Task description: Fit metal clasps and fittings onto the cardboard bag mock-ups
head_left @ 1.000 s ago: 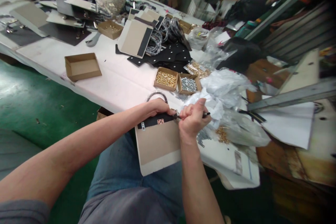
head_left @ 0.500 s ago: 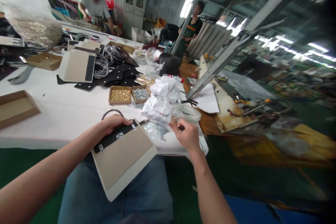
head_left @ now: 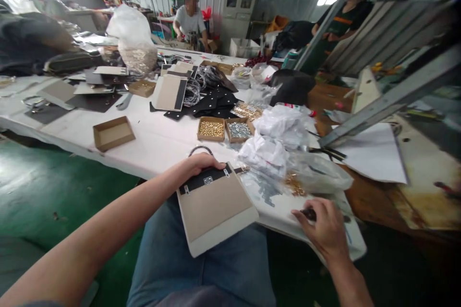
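Note:
My left hand (head_left: 206,162) is closed on the black upper edge of a flat beige bag panel (head_left: 218,208), thumb on the front. The panel leans over my lap against the table edge; small metal plates (head_left: 208,180) sit along its black strip. A dark looped handle (head_left: 197,148) rises behind that hand. Well to the right of the panel, my right hand (head_left: 327,228) is closed around a short dark object (head_left: 309,213), perhaps a tool handle; most of it is hidden by the fingers. Grey metal plates (head_left: 264,191) lie on the table between the panel and this hand.
Cardboard boxes hold gold (head_left: 211,128) and silver fittings (head_left: 239,129). Clear and white plastic bags (head_left: 266,153) lie to their right. A shallow box (head_left: 114,134) stands at left. Stacked panels (head_left: 168,92) and black pieces lie behind. A slanted metal post (head_left: 389,98) rises at right; people are at the back.
The view has swung left, showing more of the table. My right hand has moved right, away from the panel, still holding the dark object. My left hand keeps its grip on the panel.

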Demonstrator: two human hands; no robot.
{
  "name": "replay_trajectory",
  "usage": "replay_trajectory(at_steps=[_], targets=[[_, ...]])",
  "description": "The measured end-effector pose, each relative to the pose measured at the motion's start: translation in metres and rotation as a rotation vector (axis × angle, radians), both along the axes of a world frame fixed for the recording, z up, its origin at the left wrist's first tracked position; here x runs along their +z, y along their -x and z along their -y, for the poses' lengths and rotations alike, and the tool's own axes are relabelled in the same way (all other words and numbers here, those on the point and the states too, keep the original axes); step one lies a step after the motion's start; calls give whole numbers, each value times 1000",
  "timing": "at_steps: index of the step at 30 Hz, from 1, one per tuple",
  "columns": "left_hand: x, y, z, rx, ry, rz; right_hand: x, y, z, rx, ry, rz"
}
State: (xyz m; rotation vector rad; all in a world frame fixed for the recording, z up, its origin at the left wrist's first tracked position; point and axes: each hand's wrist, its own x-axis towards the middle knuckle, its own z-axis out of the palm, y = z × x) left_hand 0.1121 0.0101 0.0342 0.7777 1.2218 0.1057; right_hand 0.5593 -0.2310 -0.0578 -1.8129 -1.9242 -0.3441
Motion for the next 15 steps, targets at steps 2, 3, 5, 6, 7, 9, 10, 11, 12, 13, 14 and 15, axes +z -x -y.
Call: replay_trajectory(at_steps=[2,3,5,6,7,9,10,11,12,13,14,15], targets=[[-3,2,-1,5,-1,44,0,-1,2,-12,-32,-10],[-5,4,-1,4,1,62,3,1,2,-16,-38,-8],[-8,6,-2,-3,9,91,15,15,1,-27,-63,-10],[-8,6,-2,-9,13,93,23,28,-1,-39,-94,-31],[-7,6,-2,-14,13,87,32,44,-4,-47,-127,-70],[-3,5,0,-15,-22,63,53,84,-17,-53,-172,-208],[2,3,2,-9,-68,48,63,105,-26,-2,-129,-287],[8,1,5,-3,-127,33,73,127,-36,76,-45,-371],[16,-1,8,-2,-193,27,83,146,-48,158,51,-438],[25,-2,13,-8,-268,35,93,162,-61,229,121,-479],[35,-3,19,-25,-350,54,103,174,-74,302,193,-503],[46,-2,26,-51,-436,70,112,182,-87,365,251,-529]])
